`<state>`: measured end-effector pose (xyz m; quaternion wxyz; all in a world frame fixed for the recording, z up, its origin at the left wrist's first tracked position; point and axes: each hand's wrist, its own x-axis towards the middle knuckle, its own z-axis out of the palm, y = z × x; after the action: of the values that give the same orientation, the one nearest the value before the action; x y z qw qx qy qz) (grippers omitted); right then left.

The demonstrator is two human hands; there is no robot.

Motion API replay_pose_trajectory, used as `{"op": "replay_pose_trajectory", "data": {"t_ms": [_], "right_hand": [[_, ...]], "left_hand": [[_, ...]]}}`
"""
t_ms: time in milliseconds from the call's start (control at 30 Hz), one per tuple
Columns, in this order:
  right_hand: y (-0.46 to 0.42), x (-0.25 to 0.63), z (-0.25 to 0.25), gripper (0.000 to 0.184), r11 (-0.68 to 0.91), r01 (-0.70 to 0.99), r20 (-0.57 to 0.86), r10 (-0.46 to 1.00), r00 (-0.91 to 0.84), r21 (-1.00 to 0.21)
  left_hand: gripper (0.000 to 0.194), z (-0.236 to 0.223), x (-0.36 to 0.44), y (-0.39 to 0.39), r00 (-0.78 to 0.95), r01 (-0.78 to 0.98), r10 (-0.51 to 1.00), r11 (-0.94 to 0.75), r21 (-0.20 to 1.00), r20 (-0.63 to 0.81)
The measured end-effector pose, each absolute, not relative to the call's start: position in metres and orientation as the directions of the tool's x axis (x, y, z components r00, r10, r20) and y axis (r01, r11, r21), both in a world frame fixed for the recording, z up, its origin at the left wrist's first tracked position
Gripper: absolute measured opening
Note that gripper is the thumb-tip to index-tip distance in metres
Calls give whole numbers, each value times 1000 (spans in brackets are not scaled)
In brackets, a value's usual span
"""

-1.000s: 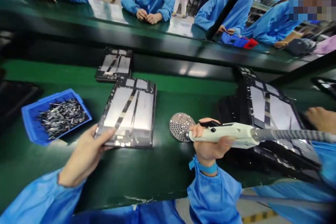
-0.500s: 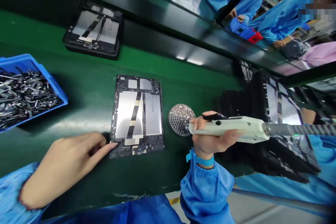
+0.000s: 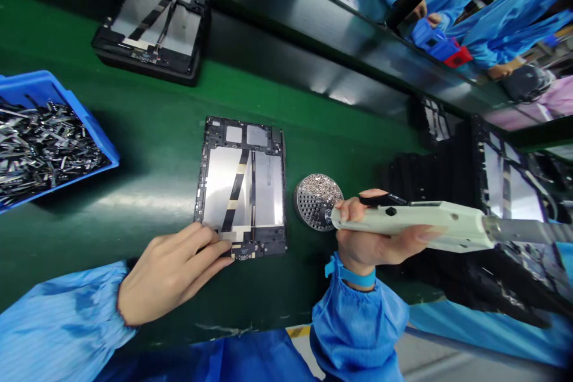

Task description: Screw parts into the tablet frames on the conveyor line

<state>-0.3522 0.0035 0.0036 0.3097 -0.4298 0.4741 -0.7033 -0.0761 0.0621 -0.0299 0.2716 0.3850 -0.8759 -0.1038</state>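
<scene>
An opened tablet frame [image 3: 244, 185] with a silver battery and dark flex strips lies flat on the green belt [image 3: 147, 149]. My left hand [image 3: 172, 268] rests on its near left corner, fingers stretched out flat and pressing down. My right hand [image 3: 373, 239] is wrapped round a cream electric screwdriver [image 3: 416, 224] held level, its tip over a round perforated screw dish [image 3: 317, 201] just right of the tablet.
A blue bin [image 3: 54, 131] of metal parts sits at the left. Another opened tablet [image 3: 152, 24] lies farther up the belt. A stack of black trays with tablets [image 3: 492, 191] stands at the right. Other people in blue coats work beyond the black rail.
My left hand slid the tablet nearer and squared it up, then moved from its edge onto its near corner. The view tilted down. The screwdriver hand stayed by the dish.
</scene>
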Motion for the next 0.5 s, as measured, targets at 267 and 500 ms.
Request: {"op": "replay_pose_trajectory", "data": {"t_ms": [267,500], "right_hand": [[4,-353,2,64,-327,36,282,-862,-422,-944],[9,-360,14,74,-332,-42,319,-853,-414,-942]], "left_hand": [[13,-30,-78,61,-562,-596,-713,700,392,419],[12,-29,-80,62,-588,-596,-677,732,329,442]]}}
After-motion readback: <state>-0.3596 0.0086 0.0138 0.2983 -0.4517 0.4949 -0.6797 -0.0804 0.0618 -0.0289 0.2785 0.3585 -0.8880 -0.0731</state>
